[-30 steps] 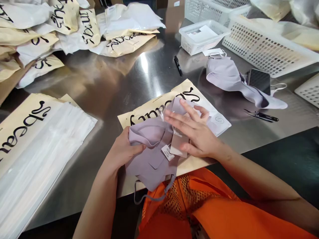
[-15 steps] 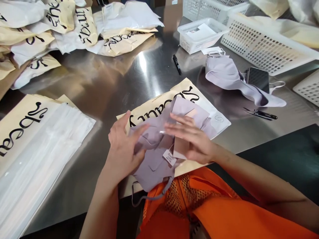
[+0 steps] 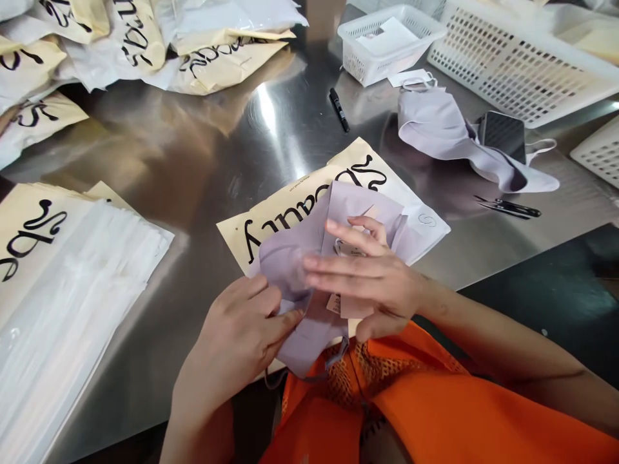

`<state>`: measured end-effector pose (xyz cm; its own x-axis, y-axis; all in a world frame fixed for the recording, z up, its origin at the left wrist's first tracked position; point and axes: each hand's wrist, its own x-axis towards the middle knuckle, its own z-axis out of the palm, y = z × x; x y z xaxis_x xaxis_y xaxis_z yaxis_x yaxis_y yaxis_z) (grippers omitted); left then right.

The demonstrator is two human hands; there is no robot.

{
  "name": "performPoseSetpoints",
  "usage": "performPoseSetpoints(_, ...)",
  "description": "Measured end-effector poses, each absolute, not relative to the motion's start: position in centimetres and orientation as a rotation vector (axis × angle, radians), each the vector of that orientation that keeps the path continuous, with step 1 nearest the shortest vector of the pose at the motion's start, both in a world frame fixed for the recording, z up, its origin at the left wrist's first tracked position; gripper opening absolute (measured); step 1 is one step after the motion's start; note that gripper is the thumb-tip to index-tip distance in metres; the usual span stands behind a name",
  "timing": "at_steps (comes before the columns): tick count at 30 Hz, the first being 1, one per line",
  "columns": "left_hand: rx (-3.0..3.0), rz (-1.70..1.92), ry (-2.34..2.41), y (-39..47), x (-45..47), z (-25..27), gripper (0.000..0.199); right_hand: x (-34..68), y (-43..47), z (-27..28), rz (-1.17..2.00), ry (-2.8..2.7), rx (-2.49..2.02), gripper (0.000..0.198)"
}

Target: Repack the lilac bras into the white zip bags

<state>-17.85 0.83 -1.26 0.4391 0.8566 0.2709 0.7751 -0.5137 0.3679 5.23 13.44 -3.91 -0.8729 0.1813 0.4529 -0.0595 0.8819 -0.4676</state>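
Note:
A lavender bra (image 3: 294, 248) lies partly folded on a cream mailing bag (image 3: 271, 216) printed with black script. My left hand (image 3: 251, 322) is closed at the bra's lower left side, thumb and fingers pinching the fabric. Across its middle lies my right hand (image 3: 362, 277), fingers stretched out and flat on the cloth. A cardboard tag (image 3: 355, 307) and a small white label (image 3: 333, 303) show partly beneath the right hand. The bra's strap dangles near the table's front edge, over an orange garment (image 3: 406, 380).
At right, a second lavender bra (image 3: 430, 125) lies around a phone (image 3: 504, 136), with thread snips (image 3: 507, 207) nearby. Behind are a black marker (image 3: 338, 109), a small white basket (image 3: 362, 67) and a larger basket (image 3: 503, 64). Stacked bags (image 3: 87, 277) lie left; filled bags (image 3: 222, 67) sit behind.
My left hand has moved down and closed on the bra's edge, after being more spread. The right hand still lies over the bra, shifted slightly left. The view has tilted a little.

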Motion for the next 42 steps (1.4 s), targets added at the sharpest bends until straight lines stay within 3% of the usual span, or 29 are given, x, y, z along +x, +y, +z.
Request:
performPoseSetpoints(3,2.544,0.551,1.419,0.9,-17.9,-1.1,0.013,4.7,13.8,-4.3,0.632,-2.776,-0.005,0.059)
performPoseSetpoints(8,2.485,0.520,1.421,1.0,-18.2,-1.2,0.017,4.5,14.6,-4.2,1.319,-2.293,-0.241,0.077)
performPoseSetpoints(11,2.461,0.476,1.440,0.9,-18.3,-1.4,0.017,4.7,14.6,-3.4,1.532,-1.974,-0.423,0.080)
performPoseSetpoints(14,2.442,0.475,1.445,0.7,-18.5,-1.2,0.016,4.7,14.2,-3.0,1.355,-2.053,-0.433,0.077)
performPoseSetpoints(19,2.354,0.560,1.338,0.4,-18.9,-0.1,0.018,4.0,13.5,-3.7,0.768,-2.745,0.019,0.067)
performPoseSetpoints(22,2.307,0.568,1.298,0.2,-19.3,0.3,0.021,3.8,13.5,-3.8,1.037,-2.692,-0.047,0.070)
performPoseSetpoints(26,2.248,0.554,1.323,-0.1,-19.7,0.2,0.024,4.4,14.3,-2.8,1.495,-2.076,-0.397,0.084)
performPoseSetpoints(30,2.232,0.530,1.348,-0.2,-19.9,0.1,0.025,5.3,15.0,-3.0,1.495,-1.885,-0.559,0.083)
performPoseSetpoints(42,2.259,0.552,1.344,-0.1,-20.0,-0.2,0.025,7.7,13.7,-4.3,1.391,-2.004,-0.627,0.083)
